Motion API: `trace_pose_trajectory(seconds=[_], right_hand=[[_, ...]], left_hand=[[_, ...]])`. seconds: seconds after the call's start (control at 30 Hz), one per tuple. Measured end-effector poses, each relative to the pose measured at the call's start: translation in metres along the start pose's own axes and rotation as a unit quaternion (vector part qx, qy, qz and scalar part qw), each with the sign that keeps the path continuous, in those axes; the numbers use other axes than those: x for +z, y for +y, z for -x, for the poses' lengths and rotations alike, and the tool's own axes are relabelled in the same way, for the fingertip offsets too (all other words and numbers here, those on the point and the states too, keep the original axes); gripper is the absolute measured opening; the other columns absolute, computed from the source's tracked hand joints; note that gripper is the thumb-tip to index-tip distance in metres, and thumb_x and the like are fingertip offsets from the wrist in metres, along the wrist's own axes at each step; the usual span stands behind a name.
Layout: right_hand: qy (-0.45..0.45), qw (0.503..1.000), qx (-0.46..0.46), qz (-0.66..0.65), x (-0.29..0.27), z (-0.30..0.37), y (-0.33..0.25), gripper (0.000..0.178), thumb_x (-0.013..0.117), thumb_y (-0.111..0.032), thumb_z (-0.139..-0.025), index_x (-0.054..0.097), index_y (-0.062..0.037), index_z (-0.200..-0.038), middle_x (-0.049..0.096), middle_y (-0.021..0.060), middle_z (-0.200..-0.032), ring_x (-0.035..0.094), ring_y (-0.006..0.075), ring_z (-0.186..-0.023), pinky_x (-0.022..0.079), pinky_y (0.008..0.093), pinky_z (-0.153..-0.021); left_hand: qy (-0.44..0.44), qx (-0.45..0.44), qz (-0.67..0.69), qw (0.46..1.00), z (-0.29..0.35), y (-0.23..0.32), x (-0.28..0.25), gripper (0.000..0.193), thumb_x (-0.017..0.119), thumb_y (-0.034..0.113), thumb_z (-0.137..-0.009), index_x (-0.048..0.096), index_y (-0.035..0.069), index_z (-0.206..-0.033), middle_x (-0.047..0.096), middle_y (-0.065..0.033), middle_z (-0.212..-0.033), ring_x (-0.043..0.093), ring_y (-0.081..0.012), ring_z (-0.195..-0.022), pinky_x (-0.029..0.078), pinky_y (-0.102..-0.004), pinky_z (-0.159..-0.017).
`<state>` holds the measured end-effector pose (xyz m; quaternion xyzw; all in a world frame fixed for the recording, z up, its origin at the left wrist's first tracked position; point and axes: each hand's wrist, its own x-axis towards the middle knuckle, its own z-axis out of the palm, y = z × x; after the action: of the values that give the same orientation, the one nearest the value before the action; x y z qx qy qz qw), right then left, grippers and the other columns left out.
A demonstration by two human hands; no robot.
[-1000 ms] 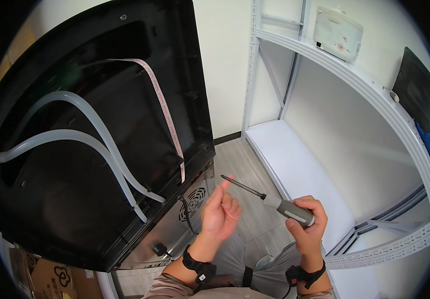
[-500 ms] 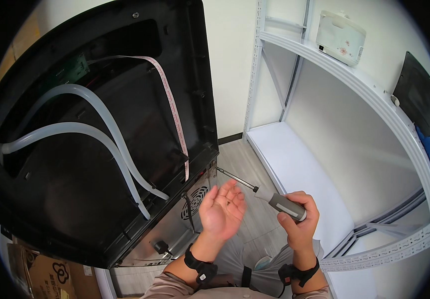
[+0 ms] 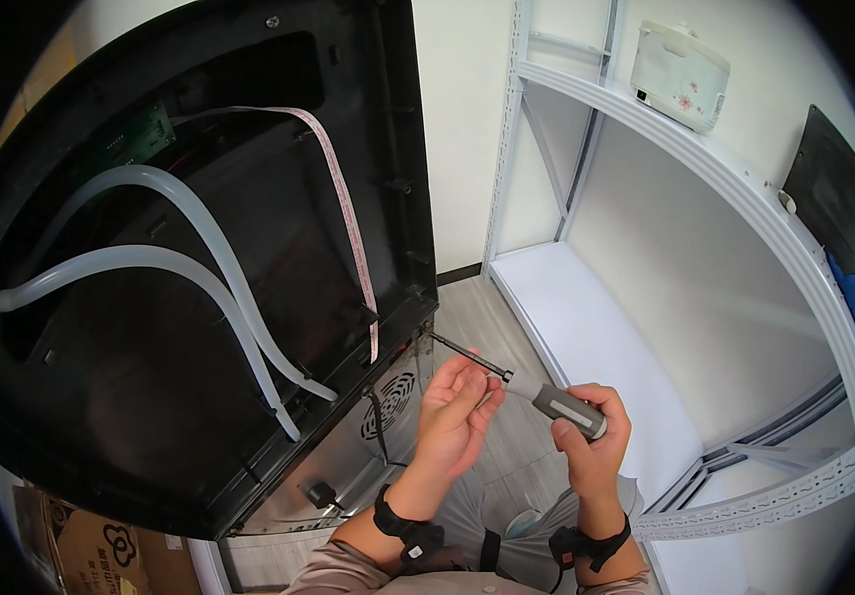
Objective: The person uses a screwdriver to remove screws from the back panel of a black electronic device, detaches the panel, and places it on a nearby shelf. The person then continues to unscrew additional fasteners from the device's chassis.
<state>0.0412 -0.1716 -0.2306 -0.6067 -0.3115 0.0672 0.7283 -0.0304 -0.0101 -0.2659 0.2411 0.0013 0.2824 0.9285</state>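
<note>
My right hand (image 3: pixel 594 436) is wrapped round the grey handle of an electric screwdriver (image 3: pixel 568 412). Its long thin shaft points up and left, and the tip meets the corner where the metal panel (image 3: pixel 284 501) joins a large black plastic cover (image 3: pixel 189 387). My left hand (image 3: pixel 455 412) is closed beside the shaft, thumb and fingers curled together near the screwdriver's front collar. What lies inside those fingers is hidden. The black cover stands raised, showing its inner side with two translucent hoses (image 3: pixel 175 263), a flat ribbon cable (image 3: pixel 343 203) and a green circuit board (image 3: pixel 135 144).
A white metal shelf frame (image 3: pixel 695 119) curves along the right. On it stand a white box with a flower print (image 3: pixel 680 74), a dark flat panel (image 3: pixel 834 188) and a blue cloth (image 3: pixel 852 293). A cardboard box (image 3: pixel 100 545) sits at lower left.
My left hand has gone from palm up, with a small dark piece lying on it, to curled fingers against the screwdriver's shaft. The right hand and the screwdriver have barely moved.
</note>
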Motion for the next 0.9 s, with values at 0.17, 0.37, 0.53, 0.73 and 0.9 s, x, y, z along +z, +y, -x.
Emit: trace_pose_trajectory(seconds=[0.17, 0.37, 0.53, 0.73, 0.9], right_hand=[[0.019, 0.999, 0.044, -0.006, 0.002, 0.001, -0.006, 0.03, 0.069, -0.004, -0.081, 0.056, 0.0028, -0.107, 0.061, 0.0046, -0.084, 0.054, 0.0063, -0.066, 0.043, 0.021, -0.058], [0.021, 0.998, 0.058, -0.01, 0.004, 0.0, -0.012, 0.027, 0.068, -0.005, -0.082, 0.057, 0.0031, -0.106, 0.061, 0.0041, -0.079, 0.053, 0.0059, -0.063, 0.043, 0.0216, -0.056], [0.015, 0.998, 0.054, 0.005, 0.001, -0.001, -0.011, 0.027, 0.069, -0.006, -0.082, 0.057, 0.0027, -0.105, 0.062, 0.004, -0.079, 0.054, 0.0059, -0.063, 0.043, 0.0219, -0.056], [0.016, 0.998, 0.065, 0.011, 0.005, -0.002, -0.014, 0.026, 0.069, -0.007, -0.083, 0.058, 0.0027, -0.103, 0.062, 0.0041, -0.078, 0.054, 0.0061, -0.062, 0.043, 0.0218, -0.054], [0.019, 0.998, 0.066, -0.011, 0.002, -0.001, -0.017, 0.025, 0.068, -0.006, -0.083, 0.058, 0.0024, -0.103, 0.062, 0.0042, -0.078, 0.054, 0.0059, -0.06, 0.043, 0.0214, -0.053]], left_hand=[[0.03, -0.037, 0.024, 0.999, -0.007, -0.002, 0.012, 0.018, 0.053, 0.017, -0.1, 0.056, 0.009, -0.117, 0.057, 0.0017, -0.081, 0.048, -0.007, -0.068, 0.04, -0.0219, -0.061], [0.036, -0.045, 0.024, 0.998, -0.009, 0.001, 0.017, 0.016, 0.053, 0.017, -0.101, 0.056, 0.008, -0.113, 0.036, 0.0061, -0.066, 0.031, -0.0054, -0.059, 0.029, -0.0219, -0.053], [0.032, -0.042, 0.029, 0.998, -0.008, 0.0, 0.016, 0.015, 0.052, 0.019, -0.101, 0.056, 0.009, -0.111, 0.036, 0.0064, -0.066, 0.031, -0.005, -0.058, 0.029, -0.0216, -0.053], [0.047, -0.034, 0.035, 0.998, -0.009, -0.003, 0.016, 0.014, 0.052, 0.021, -0.101, 0.055, 0.01, -0.109, 0.034, 0.0064, -0.065, 0.031, -0.0053, -0.057, 0.029, -0.0218, -0.053], [0.044, -0.04, 0.032, 0.998, -0.01, -0.004, 0.016, 0.014, 0.053, 0.022, -0.101, 0.055, 0.01, -0.108, 0.034, 0.0065, -0.064, 0.031, -0.0055, -0.057, 0.029, -0.0221, -0.053]])
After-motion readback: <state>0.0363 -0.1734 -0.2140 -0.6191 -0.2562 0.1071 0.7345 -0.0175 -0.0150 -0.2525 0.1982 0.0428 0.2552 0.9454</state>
